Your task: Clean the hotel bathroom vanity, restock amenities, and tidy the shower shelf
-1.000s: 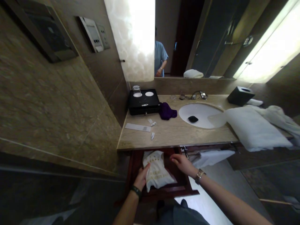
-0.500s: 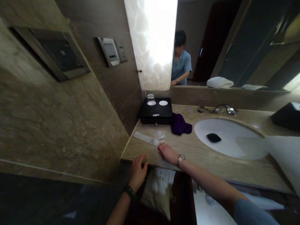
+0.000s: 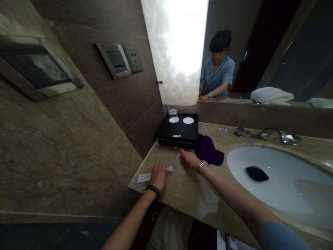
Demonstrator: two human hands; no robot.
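My left hand (image 3: pixel 159 175) lies palm down on a long white paper strip (image 3: pixel 143 177) near the front left edge of the beige marble counter (image 3: pixel 187 189). My right hand (image 3: pixel 189 158) rests on the counter just in front of a black tray box (image 3: pixel 179 133), beside a crumpled purple cloth (image 3: pixel 208 151); whether it covers a small item I cannot tell. The box carries two white round lids (image 3: pixel 188 120) and a small glass (image 3: pixel 172 113). A white printed bag (image 3: pixel 169 231) shows below the counter edge.
A white oval sink (image 3: pixel 281 184) with a black stopper (image 3: pixel 257 173) fills the right side; a chrome tap (image 3: pixel 275 134) stands behind it. A lit wall panel (image 3: pixel 179 48), switch plates (image 3: pixel 117 62) and a mirror reflecting the person and folded towels (image 3: pixel 272 95) line the back.
Both hands rose from the bag in the open drawer to the countertop. The left went onto the paper strip, the right forward toward the black box. The view moved closer.
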